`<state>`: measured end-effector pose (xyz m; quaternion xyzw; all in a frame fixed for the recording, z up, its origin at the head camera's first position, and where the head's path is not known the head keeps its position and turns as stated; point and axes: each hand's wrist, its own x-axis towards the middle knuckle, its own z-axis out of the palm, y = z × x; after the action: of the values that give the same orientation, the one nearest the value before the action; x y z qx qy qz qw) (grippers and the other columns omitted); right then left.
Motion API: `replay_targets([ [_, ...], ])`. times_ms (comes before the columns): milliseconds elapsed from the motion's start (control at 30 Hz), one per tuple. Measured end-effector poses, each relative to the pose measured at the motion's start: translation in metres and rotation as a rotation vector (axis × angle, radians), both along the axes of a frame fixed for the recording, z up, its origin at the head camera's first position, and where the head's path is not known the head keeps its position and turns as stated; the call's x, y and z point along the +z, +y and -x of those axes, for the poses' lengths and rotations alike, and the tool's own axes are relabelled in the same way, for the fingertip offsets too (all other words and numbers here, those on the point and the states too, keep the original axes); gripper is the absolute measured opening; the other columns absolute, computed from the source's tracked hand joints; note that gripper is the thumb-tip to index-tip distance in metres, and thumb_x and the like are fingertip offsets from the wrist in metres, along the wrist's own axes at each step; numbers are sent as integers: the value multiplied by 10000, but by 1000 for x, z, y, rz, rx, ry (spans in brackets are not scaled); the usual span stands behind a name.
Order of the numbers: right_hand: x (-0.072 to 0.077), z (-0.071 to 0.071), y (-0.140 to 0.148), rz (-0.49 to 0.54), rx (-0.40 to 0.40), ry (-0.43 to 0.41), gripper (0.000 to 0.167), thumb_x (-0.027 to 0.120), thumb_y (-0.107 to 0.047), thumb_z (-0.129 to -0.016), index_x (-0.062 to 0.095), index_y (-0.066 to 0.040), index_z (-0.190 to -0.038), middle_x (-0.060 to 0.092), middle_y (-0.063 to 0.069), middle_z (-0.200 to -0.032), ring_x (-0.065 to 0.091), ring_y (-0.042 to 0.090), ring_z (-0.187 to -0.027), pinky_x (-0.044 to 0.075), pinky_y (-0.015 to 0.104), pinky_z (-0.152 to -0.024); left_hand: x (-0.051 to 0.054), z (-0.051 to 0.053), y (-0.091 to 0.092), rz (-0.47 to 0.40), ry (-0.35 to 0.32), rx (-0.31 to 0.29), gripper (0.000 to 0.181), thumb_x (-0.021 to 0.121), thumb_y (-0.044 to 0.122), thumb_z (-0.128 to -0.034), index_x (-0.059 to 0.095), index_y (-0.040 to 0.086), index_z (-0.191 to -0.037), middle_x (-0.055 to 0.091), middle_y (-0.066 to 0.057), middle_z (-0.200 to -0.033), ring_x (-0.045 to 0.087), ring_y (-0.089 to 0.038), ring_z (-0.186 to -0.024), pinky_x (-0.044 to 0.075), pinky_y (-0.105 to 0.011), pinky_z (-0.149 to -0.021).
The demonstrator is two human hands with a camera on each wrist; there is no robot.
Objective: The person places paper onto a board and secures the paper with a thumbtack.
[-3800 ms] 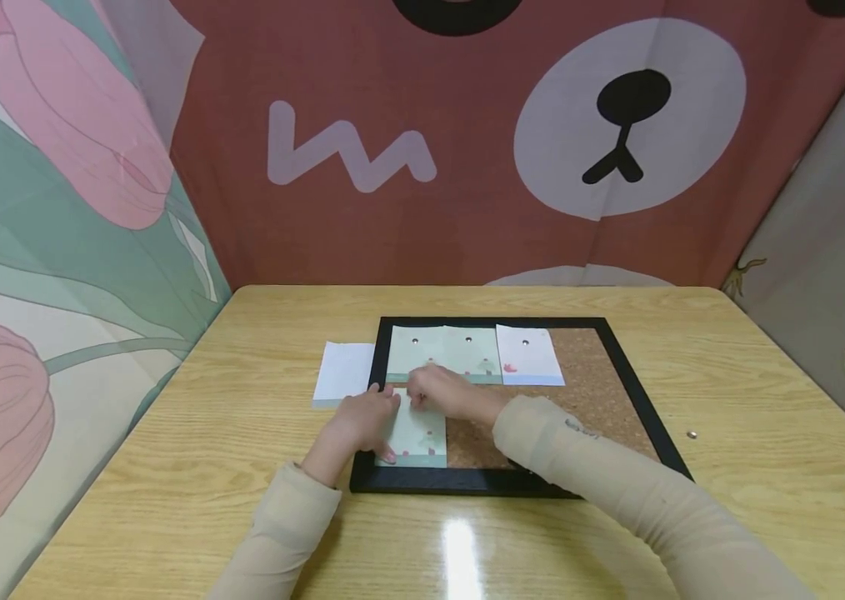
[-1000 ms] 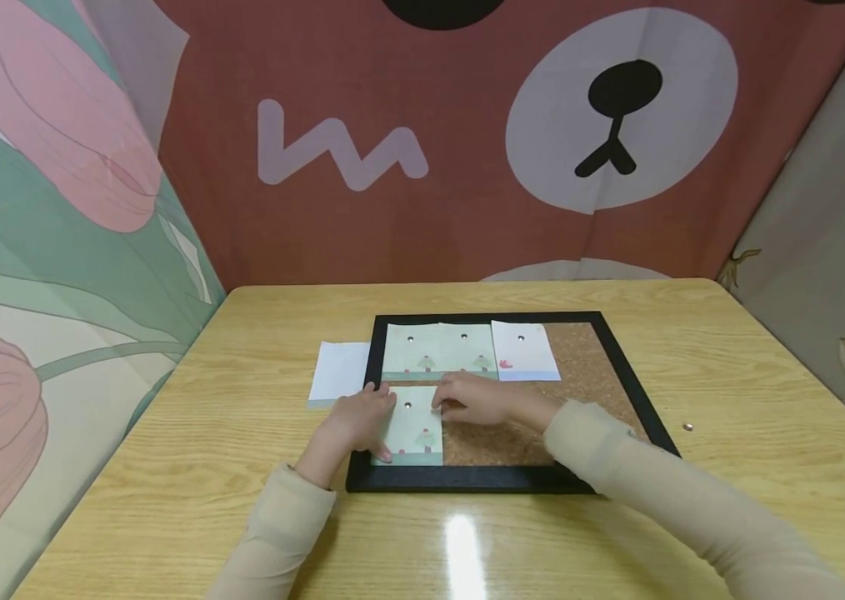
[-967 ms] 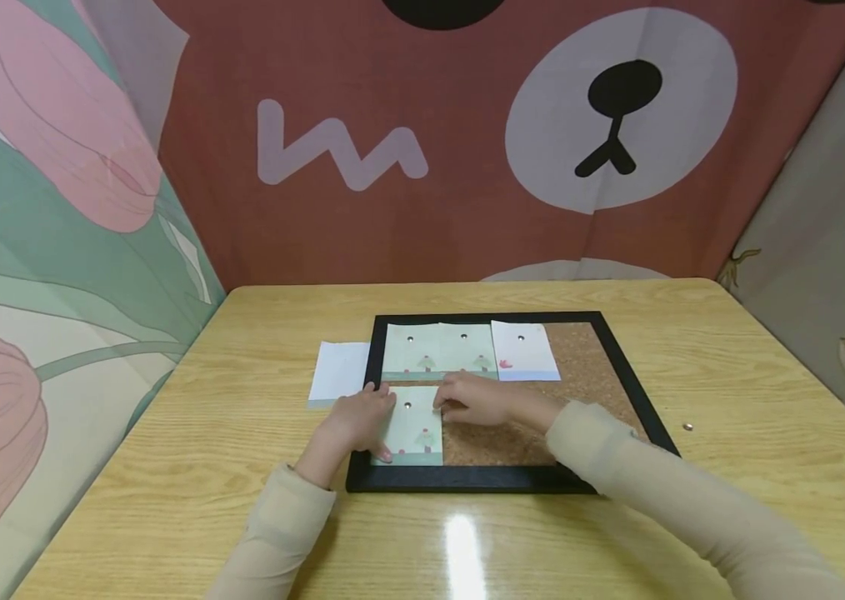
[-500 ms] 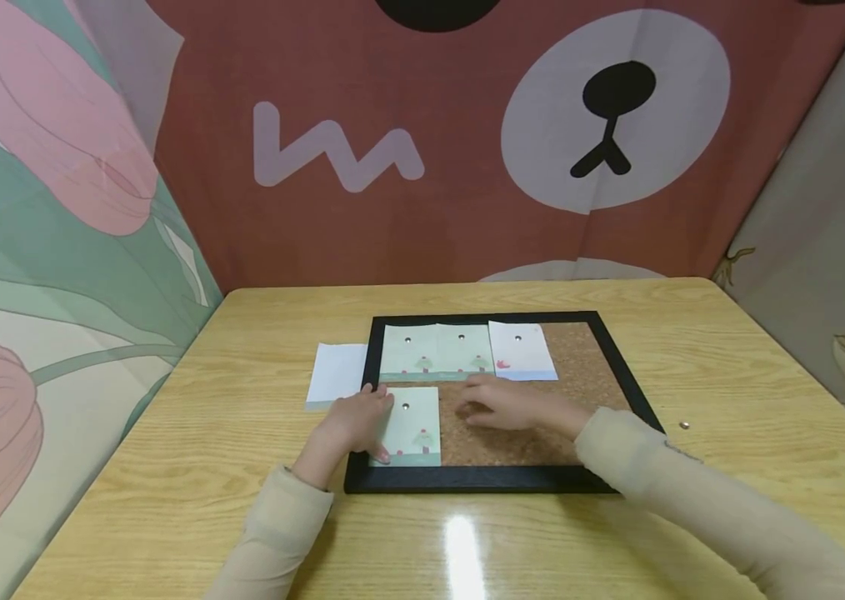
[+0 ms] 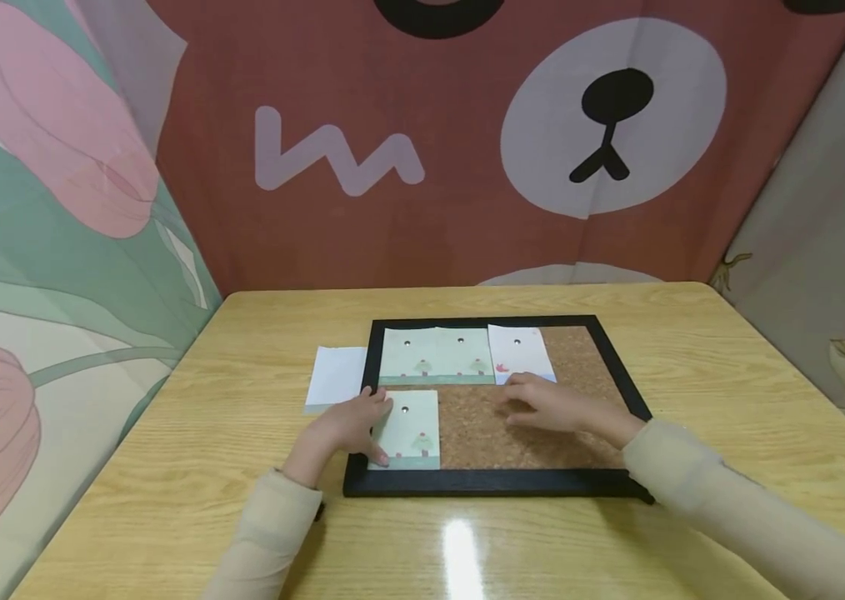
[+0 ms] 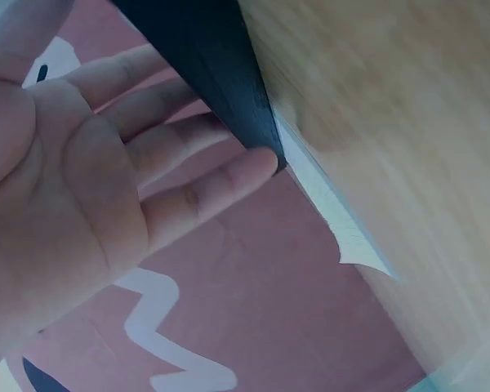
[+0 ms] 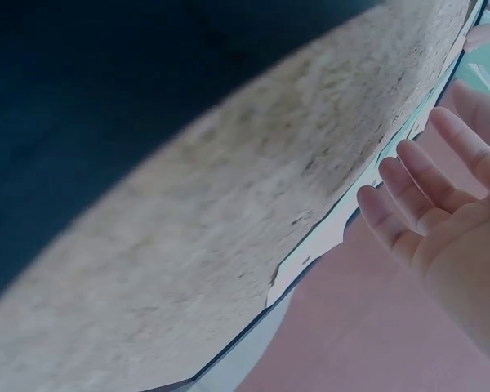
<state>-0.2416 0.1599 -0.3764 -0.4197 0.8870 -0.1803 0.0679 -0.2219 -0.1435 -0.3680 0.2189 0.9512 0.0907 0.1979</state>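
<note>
A black-framed cork board (image 5: 482, 482) lies on the table. My left hand (image 5: 347, 423) rests on its left frame bar, fingers spread, with the thumb at the lower corner of a pale green sheet (image 5: 411, 442). A thumbtack (image 5: 404, 409) sits near the top of that sheet. My right hand (image 5: 546, 406) is over the bare cork, fingers loosely bent, holding nothing visible. In the right wrist view the right hand's fingers (image 7: 408, 184) are relaxed and apart. The left wrist view shows the left palm (image 6: 73, 180), with fingertips against the frame.
Along the board's top are two green sheets (image 5: 407, 357) and a white sheet (image 5: 520, 357), each with a tack. Another white sheet (image 5: 337, 375) lies on the table (image 5: 272, 333), left of the board. A patterned cloth (image 5: 392, 233) hangs behind.
My right hand has moved from the lower green sheet rightward over the cork, uncovering the tack on that sheet. My left hand stays at the frame. The loose tack right of the board is now hidden.
</note>
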Motion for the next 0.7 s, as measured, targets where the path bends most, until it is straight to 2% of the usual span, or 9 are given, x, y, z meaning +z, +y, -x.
replay_targets([
  [100,-2,0,5,11,-5,-4,217,626,-106,-837,630,-23,-1037,543,54,-991,503,218,-931,438,376,-785,0,3,-5,-74,-57,18,801,743,279,-708,358,-7,-1350,212,-148,-1443,115,-302,-1328,185,-413,-1039],
  [200,-3,1,8,26,0,-4,212,634,-104,-829,637,-27,-1027,547,46,-977,502,203,-907,438,368,-768,1,4,-10,-134,-36,46,716,718,259,-744,399,-1,-1329,318,-132,-1403,218,-278,-1307,227,-397,-1026],
  [267,-4,1,11,26,-7,-11,224,637,-116,-829,637,-33,-1037,549,43,-986,502,194,-913,440,359,-773,3,5,-12,-155,32,72,620,692,253,-778,454,2,-1292,422,-135,-1334,327,-281,-1255,284,-399,-996],
  [367,-3,1,15,19,-30,-36,238,637,-128,-830,636,-37,-1050,549,50,-1006,502,199,-932,442,366,-788,8,5,-17,-153,172,126,496,655,254,-818,526,-5,-1221,538,-144,-1205,458,-300,-1143,365,-417,-928],
  [467,-1,2,21,19,-44,-44,229,637,-114,-828,634,-21,-1037,550,63,-998,509,212,-933,445,378,-791,18,7,-23,-135,261,192,454,647,241,-826,554,-39,-1172,567,-180,-1147,495,-331,-1090,398,-443,-884],
  [600,0,2,33,30,-44,-18,225,639,-93,-822,629,7,-1023,550,75,-960,510,208,-884,447,363,-749,29,19,-37,-125,253,272,436,637,206,-835,547,-89,-1144,568,-223,-1117,523,-356,-1038,428,-444,-841],
  [700,-1,1,42,29,-57,-4,252,643,-110,-820,623,9,-1042,547,73,-960,503,194,-865,445,344,-715,29,31,-50,-107,206,338,435,620,191,-845,536,-125,-1131,554,-259,-1113,527,-373,-1014,433,-447,-827],
])
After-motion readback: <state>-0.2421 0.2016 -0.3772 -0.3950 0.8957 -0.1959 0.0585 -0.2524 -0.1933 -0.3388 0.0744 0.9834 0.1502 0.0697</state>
